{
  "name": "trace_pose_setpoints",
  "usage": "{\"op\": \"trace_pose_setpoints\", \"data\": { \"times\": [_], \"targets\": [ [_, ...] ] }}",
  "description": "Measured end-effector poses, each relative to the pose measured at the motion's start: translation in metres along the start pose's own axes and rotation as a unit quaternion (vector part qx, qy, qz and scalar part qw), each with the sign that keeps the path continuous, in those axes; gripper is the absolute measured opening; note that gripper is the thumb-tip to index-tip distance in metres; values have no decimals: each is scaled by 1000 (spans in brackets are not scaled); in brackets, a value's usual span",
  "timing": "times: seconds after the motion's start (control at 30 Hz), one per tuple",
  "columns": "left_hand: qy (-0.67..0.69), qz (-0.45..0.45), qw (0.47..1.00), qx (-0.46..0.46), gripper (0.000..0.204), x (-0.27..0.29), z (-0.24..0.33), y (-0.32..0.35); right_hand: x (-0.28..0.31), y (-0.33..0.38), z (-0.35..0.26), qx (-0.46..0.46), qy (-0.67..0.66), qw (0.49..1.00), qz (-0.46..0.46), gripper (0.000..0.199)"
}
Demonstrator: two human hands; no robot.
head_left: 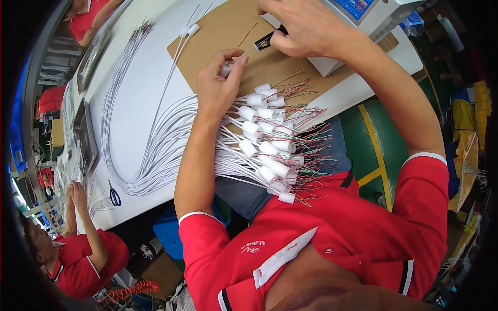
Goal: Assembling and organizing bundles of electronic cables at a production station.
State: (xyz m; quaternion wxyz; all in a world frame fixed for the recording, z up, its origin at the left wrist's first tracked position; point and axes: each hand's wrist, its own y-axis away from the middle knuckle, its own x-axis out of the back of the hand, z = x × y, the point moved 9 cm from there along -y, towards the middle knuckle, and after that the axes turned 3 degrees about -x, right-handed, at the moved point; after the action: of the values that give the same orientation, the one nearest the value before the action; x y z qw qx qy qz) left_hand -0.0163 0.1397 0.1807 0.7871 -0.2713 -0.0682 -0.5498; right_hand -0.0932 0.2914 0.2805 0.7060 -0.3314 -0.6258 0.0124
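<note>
My left hand (pixel 220 83) is closed round the end of a white cable, where part of a white cylindrical sleeve (pixel 226 69) shows between the fingers. Thin twisted wires (pixel 250 51) come out past its fingertips, and a reddish-brown one sticks up and away. My right hand (pixel 306 28) grips a small black tool (pixel 264 41) whose tip is close to these wires; its exact kind is unclear. Below my left hand lies a thick bundle of white cables (pixel 171 150), ending in several white sleeves (pixel 267 129) with red, green and pale twisted wires fanning out.
Brown cardboard (pixel 207 39) covers part of the white table (pixel 129 93). A white machine with a blue panel (pixel 355 8) stands at the back right. Dark-handled scissors (pixel 114 196) and metal trays (pixel 84 135) lie to the left. A co-worker in red (pixel 85 259) handles wires at the lower left.
</note>
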Motion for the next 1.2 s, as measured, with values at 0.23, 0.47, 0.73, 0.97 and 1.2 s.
{"op": "trace_pose_setpoints", "data": {
  "times": [0.23,0.47,0.73,0.97,1.2],
  "targets": [
    [43,-8,999,-26,31,2,-3,1,-1,-6,-18,12,54,994,-99,33],
    [52,-11,997,-51,43,1,-7,1,-37,10,-41,-69,-77,995,-13,37],
    [67,-12,997,-33,55,1,-6,4,-56,11,-37,-161,-238,958,25,24],
    [24,-18,998,-55,58,3,-1,4,-61,10,-41,-170,-225,959,-18,20],
    [39,-12,998,-55,57,3,0,5,-62,9,-40,-175,-224,959,-9,22]
  ]
}}
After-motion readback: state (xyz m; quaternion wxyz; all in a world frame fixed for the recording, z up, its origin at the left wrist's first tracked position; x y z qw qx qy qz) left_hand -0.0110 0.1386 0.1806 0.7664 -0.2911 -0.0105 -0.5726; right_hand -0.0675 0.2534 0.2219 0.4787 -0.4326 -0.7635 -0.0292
